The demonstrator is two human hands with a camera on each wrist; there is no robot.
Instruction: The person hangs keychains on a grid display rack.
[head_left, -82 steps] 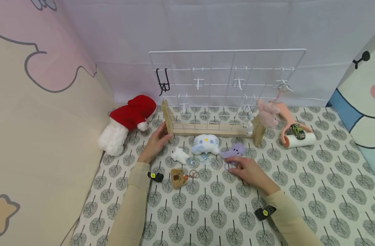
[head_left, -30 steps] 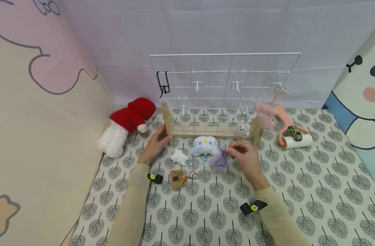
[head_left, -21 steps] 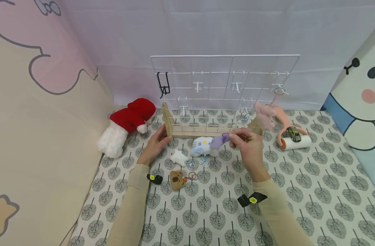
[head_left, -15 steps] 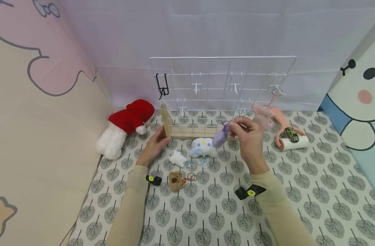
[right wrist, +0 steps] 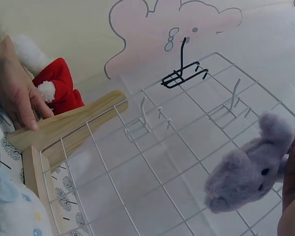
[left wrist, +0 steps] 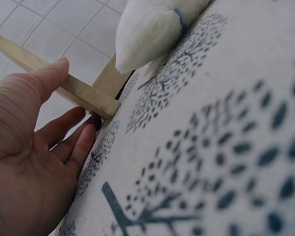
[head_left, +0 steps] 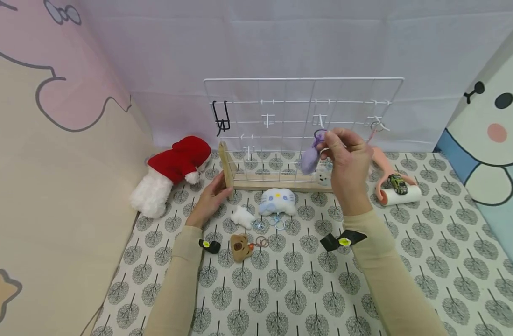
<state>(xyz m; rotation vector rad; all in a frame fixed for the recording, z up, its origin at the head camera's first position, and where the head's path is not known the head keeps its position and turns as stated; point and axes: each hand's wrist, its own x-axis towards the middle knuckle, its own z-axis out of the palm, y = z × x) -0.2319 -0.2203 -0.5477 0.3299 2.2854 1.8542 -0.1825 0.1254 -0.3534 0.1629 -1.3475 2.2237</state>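
Note:
My right hand (head_left: 349, 161) pinches a purple plush keychain (head_left: 310, 161) near its ring, holding it up in front of the white wire grid rack (head_left: 281, 79). The ring is just below a white hook (head_left: 320, 120) and looks apart from it. The right wrist view shows the plush animal (right wrist: 250, 169) dangling with its dark eyes visible. My left hand (head_left: 211, 199) grips the left wooden end piece (head_left: 226, 163) of the rack, thumb on one side and fingers on the other. A blue-and-white cat plush (head_left: 277, 201) lies below the rack.
A white plush (head_left: 242, 217) and a brown bear keychain (head_left: 240, 248) lie on the tree-patterned cloth. A small white plush (head_left: 322, 177) hangs low on the rack. Left sits a red-hooded plush (head_left: 180, 156); right, a lint roller (head_left: 401, 195) with a toy car (head_left: 397, 184).
My right hand has picked the purple plush keychain up from the cloth and raised it to the rack's hooks. My left hand has stayed on the wooden end piece.

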